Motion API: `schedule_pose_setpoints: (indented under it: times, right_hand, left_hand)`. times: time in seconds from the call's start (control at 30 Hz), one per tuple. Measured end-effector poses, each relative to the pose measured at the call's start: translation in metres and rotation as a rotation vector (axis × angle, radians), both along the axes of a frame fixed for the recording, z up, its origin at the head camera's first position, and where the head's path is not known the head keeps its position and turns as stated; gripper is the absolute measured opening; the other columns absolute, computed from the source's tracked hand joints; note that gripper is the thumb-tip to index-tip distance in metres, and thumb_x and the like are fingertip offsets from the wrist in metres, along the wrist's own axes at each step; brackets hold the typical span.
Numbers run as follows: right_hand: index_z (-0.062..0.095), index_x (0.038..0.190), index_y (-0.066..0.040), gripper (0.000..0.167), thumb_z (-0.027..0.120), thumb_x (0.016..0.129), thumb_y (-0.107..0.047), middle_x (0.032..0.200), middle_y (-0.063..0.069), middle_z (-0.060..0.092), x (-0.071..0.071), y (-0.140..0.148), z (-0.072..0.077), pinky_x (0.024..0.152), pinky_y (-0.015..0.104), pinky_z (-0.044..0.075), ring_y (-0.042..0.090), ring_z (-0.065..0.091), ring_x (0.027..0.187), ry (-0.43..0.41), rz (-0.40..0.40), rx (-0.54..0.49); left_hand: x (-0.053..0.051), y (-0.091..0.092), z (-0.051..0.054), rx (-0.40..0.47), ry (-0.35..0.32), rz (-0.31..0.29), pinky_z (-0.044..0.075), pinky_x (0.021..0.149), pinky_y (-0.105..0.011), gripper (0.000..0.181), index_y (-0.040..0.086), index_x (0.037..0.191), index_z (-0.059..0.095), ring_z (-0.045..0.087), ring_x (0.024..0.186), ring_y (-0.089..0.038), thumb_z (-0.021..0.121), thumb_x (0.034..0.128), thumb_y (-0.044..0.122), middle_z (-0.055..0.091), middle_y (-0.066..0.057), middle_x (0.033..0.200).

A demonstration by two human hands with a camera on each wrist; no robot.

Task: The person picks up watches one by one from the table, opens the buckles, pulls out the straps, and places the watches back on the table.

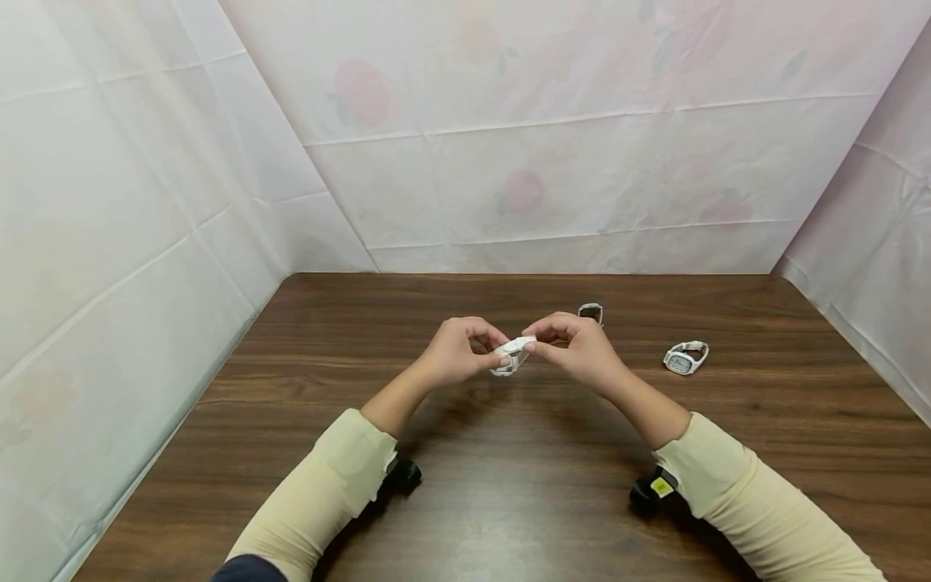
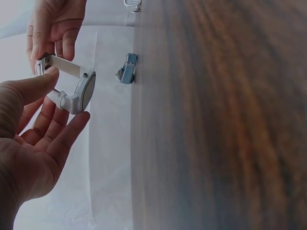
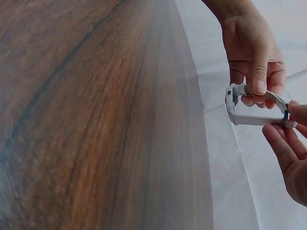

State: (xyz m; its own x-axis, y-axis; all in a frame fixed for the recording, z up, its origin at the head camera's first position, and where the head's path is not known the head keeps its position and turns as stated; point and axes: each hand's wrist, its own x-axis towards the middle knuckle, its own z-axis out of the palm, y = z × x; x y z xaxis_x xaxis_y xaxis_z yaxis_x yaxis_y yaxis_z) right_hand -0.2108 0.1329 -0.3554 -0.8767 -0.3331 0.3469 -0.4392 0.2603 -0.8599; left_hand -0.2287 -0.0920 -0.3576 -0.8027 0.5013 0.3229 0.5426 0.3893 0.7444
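Both hands hold one white wristwatch (image 1: 518, 346) in the air above the table, its strap forming a loop. My left hand (image 1: 458, 352) pinches the strap between thumb and fingers on one side, near the round case (image 2: 87, 92) seen in the left wrist view. On the other side, my right hand (image 1: 582, 347) grips the strap with thumb and fingertips, by the dark metal clasp (image 3: 285, 117). The right wrist view shows the looped strap (image 3: 256, 120) spanning between the two hands. Fingers partly cover the strap and clasp, so whether the clasp is fastened I cannot tell.
A second white watch (image 1: 680, 363) with a squarish face lies on the brown wooden table (image 1: 494, 485) at the right. Another watch (image 1: 591, 311), partly hidden, sits just behind my right hand. Pale printed cloth (image 1: 524, 145) hangs behind the table and at its sides.
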Motion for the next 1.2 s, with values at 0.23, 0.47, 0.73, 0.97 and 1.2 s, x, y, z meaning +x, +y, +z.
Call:
schedule_pose_setpoints:
  times: [0.23, 0.47, 0.73, 0.97, 1.2]
  right_hand:
    - [0.07, 0.1, 0.003, 0.014, 0.073, 0.087, -0.002, 0.097, 0.016, 0.069, 0.0022, -0.0009, 0.0018, 0.069, 0.026, 0.057, 0.024, 0.067, 0.084, -0.056, 0.009, -0.056]
    - [0.067, 0.105, 0.004, 0.017, 0.069, 0.091, -0.005, 0.099, 0.017, 0.068, 0.0028, 0.0016, 0.0025, 0.075, 0.032, 0.058, 0.029, 0.069, 0.088, -0.133, 0.017, -0.079]
    - [0.063, 0.107, 0.009, 0.018, 0.065, 0.093, -0.002, 0.103, 0.022, 0.066, 0.0012, 0.004, 0.0001, 0.081, 0.036, 0.058, 0.04, 0.067, 0.094, -0.165, 0.065, -0.159]
    - [0.06, 0.11, 0.013, 0.021, 0.063, 0.094, -0.001, 0.103, 0.022, 0.065, 0.0029, 0.0042, 0.0003, 0.081, 0.036, 0.058, 0.026, 0.07, 0.09, -0.192, 0.094, -0.248]
    - [0.056, 0.108, 0.018, 0.019, 0.059, 0.095, 0.004, 0.098, 0.011, 0.066, 0.002, 0.0029, -0.0033, 0.083, 0.039, 0.057, 0.025, 0.068, 0.089, -0.195, 0.136, -0.402]
  left_hand:
    - [-0.0015, -0.0011, -0.0011, 0.0, -0.003, 0.01, 0.057, 0.067, -0.031, 0.013, 0.005, 0.088, 0.075, 0.061, 0.078, -0.011, 0.082, 0.0772, 0.004, 0.068, 0.0, 0.083]
    - [-0.0012, -0.0022, 0.0, 0.016, -0.005, 0.005, 0.057, 0.067, -0.033, 0.014, 0.005, 0.089, 0.075, 0.062, 0.077, -0.012, 0.083, 0.0772, 0.004, 0.069, -0.001, 0.083]
    - [-0.0009, -0.0022, 0.001, 0.028, 0.012, 0.008, 0.054, 0.066, -0.033, 0.015, 0.005, 0.089, 0.076, 0.062, 0.076, -0.011, 0.084, 0.0767, 0.006, 0.069, 0.001, 0.082]
    - [-0.001, -0.0027, 0.0008, 0.061, -0.014, 0.008, 0.052, 0.066, -0.029, 0.016, 0.005, 0.09, 0.076, 0.062, 0.078, -0.013, 0.084, 0.0765, 0.006, 0.069, -0.001, 0.082]
    - [-0.0008, -0.0019, 0.0012, 0.101, -0.015, -0.001, 0.052, 0.065, -0.027, 0.017, 0.003, 0.09, 0.075, 0.062, 0.076, -0.013, 0.084, 0.0759, 0.005, 0.069, -0.003, 0.082]
